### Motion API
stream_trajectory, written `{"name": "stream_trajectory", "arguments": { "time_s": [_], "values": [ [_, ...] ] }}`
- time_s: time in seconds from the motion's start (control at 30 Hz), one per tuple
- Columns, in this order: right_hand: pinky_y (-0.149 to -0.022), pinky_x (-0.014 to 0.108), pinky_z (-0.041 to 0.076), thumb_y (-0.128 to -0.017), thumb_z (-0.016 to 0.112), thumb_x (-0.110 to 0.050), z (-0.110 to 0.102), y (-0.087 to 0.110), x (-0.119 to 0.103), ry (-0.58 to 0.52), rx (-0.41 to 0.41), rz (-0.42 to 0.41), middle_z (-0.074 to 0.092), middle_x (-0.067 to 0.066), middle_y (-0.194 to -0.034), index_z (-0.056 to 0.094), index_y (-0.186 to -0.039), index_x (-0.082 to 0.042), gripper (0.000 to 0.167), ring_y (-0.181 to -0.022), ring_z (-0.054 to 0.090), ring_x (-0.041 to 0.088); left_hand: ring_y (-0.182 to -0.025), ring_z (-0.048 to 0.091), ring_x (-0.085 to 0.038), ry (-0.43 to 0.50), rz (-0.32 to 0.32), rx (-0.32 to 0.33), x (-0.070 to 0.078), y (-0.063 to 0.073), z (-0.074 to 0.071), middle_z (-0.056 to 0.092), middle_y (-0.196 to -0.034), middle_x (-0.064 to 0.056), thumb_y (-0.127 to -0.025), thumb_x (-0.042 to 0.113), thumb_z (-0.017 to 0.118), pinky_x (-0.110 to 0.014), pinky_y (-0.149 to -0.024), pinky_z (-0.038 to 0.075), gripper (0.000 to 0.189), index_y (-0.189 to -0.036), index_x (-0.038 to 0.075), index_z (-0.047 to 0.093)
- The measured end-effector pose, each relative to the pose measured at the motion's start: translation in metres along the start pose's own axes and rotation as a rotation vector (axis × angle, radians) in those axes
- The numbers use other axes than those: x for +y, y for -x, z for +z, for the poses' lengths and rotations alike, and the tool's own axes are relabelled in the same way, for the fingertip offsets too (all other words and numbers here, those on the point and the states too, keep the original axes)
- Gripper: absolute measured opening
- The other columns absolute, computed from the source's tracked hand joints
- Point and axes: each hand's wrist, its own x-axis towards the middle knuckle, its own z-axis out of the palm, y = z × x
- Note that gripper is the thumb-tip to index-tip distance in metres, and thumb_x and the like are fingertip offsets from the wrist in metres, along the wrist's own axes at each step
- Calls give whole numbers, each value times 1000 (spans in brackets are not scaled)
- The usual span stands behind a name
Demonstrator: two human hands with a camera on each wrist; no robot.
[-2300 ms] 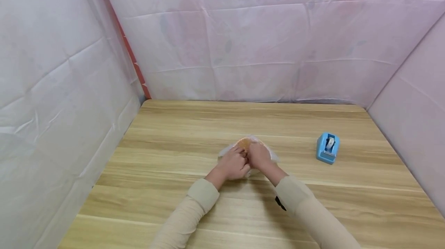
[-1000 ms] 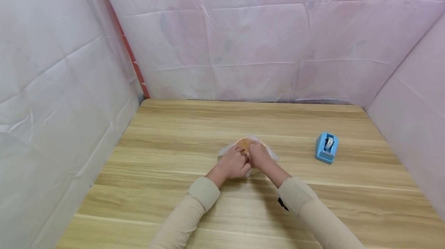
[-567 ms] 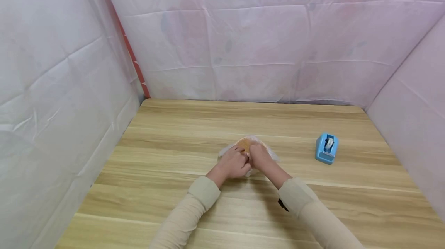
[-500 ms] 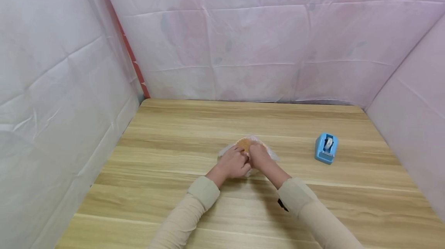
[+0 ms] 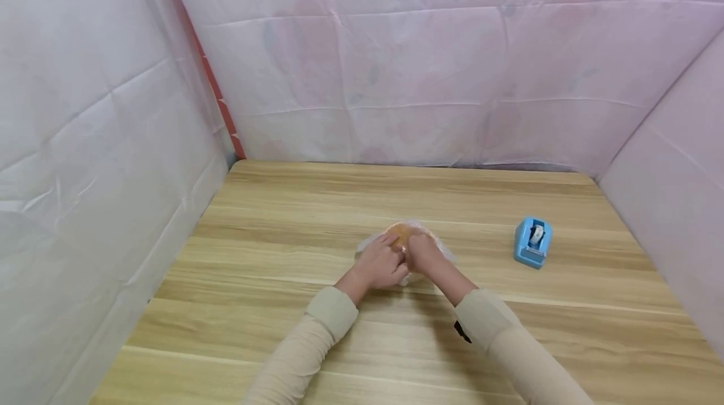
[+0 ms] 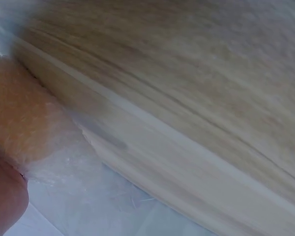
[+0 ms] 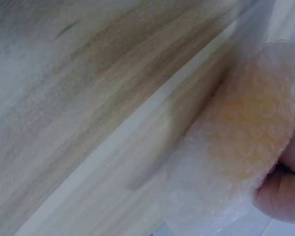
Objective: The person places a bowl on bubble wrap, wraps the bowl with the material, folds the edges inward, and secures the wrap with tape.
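Observation:
An orange item in clear bubble wrap lies on the wooden table, mostly hidden by the hands in the head view. My left hand grips the near left part of the wrap, index finger reaching over the orange surface. Fingers of my right hand are curled down on the wrap at the right, close against the left hand. Both wrist views show a rounded wrapped edge with the orange showing through. Loose wrap flaps spread out to either side. The kind of item inside does not show.
A blue tape dispenser with a roll in it stands to the right on the wooden table. White and pinkish sheets hang behind and along both sides. A small black object shows at the right cuff.
The left hand's fingers have shifted slightly on the wrap, the index finger now straighter. Otherwise the hands, the wrapped item and the tape dispenser stay about where they were.

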Motion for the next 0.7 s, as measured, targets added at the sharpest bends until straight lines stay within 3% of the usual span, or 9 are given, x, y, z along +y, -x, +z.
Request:
{"name": "stream_trajectory", "arguments": {
  "time_s": [0.2,0.27,0.33,0.37,0.5,0.57,0.6,0.7],
  "values": [
    [-55,34,48,-65,60,5,-2,-2,-2,-15,-25,25,41,2,-53,36,-51,-12,32,-55,41,17,-127,48,-20,6,-7,-26,0,-1,-2,70,-94,0,-91,28,35,-31,-110,32,33,-82,15,65],
    [-55,33,48,-68,58,2,0,-2,0,-5,-8,-7,44,3,-54,41,-53,-11,27,-56,43,17,-127,47,-20,-1,-10,-44,0,-1,-3,70,-97,-1,-92,28,35,-31,-110,31,34,-86,14,65],
    [-59,34,50,-72,56,-2,6,-5,5,4,12,-38,50,5,-58,46,-56,-9,20,-59,48,19,-128,46,-21,-13,-9,-61,-1,0,-5,70,-101,-1,-93,28,34,-31,-111,31,35,-90,14,66],
    [-57,32,48,-73,53,-6,23,-11,16,10,58,-80,50,5,-58,46,-56,-10,19,-59,48,19,-129,46,-21,-19,-6,-72,-1,0,-6,70,-102,-2,-93,28,34,-31,-111,30,35,-92,13,66],
    [-56,34,48,-72,59,-12,45,-24,29,-26,64,-96,52,5,-57,49,-56,-9,19,-58,50,20,-131,44,-21,-34,4,-99,-3,2,-7,70,-104,-2,-93,26,36,-31,-113,28,36,-88,13,69],
    [-51,33,45,-68,62,-10,45,-24,29,-66,75,-95,47,3,-52,45,-52,-10,23,-53,45,18,-133,41,-22,-41,11,-106,-5,2,-8,69,-106,-1,-94,26,36,-31,-114,26,37,-85,13,70],
    [-51,33,45,-66,64,-5,30,-18,18,-86,61,-76,46,2,-52,44,-51,-9,25,-52,44,18,-134,40,-22,-45,16,-103,-5,2,-8,69,-108,-1,-94,26,35,-32,-115,25,38,-84,13,70],
    [-45,25,34,-62,62,1,12,-7,5,-98,127,-131,36,-3,-47,35,-47,-13,33,-48,34,11,-136,36,-24,-53,31,-87,-6,2,-8,61,-123,-4,-94,27,34,-33,-116,23,40,-86,11,71]
  ]
}}
